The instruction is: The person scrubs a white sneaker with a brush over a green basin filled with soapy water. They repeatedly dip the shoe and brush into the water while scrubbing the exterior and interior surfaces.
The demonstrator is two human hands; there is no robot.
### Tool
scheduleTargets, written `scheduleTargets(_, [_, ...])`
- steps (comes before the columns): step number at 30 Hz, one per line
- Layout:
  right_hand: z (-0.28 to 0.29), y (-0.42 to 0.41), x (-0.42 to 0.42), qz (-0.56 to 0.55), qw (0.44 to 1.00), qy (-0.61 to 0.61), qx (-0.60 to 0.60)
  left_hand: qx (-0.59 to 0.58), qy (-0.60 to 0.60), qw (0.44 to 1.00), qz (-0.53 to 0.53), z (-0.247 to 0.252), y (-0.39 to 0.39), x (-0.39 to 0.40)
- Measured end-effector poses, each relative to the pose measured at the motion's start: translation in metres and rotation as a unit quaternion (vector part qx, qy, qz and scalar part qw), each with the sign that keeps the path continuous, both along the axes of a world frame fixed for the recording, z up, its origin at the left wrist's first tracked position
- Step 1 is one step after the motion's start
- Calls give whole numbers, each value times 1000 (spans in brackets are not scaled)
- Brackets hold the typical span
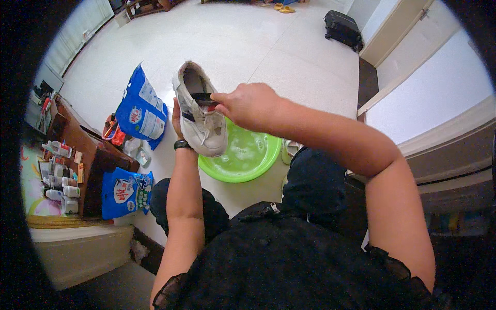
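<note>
My left hand (pixel 176 118) supports a white lace-up sneaker (pixel 205 133) from its left side and underneath; most of that hand is hidden behind the shoe. The sneaker is held up with its toe towards me and its opening away from me. Between the thumb and fingers of my right hand (pixel 248 104) is a black-handled tool, probably a brush (pixel 204 98), resting at the shoe's tongue and opening. Its working end cannot be made out. Below and partly behind the sneaker, a green plastic basin (pixel 241 179) on the floor holds sudsy water.
Two blue detergent bags (pixel 144 110) (pixel 126 192) stand to my left, beside a brown wooden cabinet (pixel 102 174) bearing bottles. Another light shoe (pixel 290 150) sits right of the basin, by my knee. Farther off are a black suitcase (pixel 343 30) and yellow slippers (pixel 286 8).
</note>
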State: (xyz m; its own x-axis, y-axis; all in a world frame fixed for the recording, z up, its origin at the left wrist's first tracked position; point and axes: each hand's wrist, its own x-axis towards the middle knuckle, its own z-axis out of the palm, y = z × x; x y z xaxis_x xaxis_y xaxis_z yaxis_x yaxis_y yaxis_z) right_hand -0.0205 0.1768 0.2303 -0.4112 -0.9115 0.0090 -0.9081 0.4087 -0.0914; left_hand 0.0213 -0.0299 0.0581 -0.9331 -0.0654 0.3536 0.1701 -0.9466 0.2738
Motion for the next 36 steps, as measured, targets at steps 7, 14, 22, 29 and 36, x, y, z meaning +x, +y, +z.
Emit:
scheduleTargets(7, [-64,-28,-19,-133,979,56,-146,-6,14,1000,14,-2,18,-8])
scheduleTargets(14, [-63,-19,-33,-111,989,-53,-77,-168,-135,967,135,-8,-15,-12])
scheduleTargets(22, [-61,7,-15,-128,987,-66,-74,-99,-102,984,106,-3,-5,-10])
scheduleTargets(29, [-87,-26,-42,-122,972,-124,-155,18,21,999,-24,-16,18,-15])
scheduleTargets(36, [-27,21,-54,39,960,-279,-5,-48,-106,992,47,-15,-2,-5])
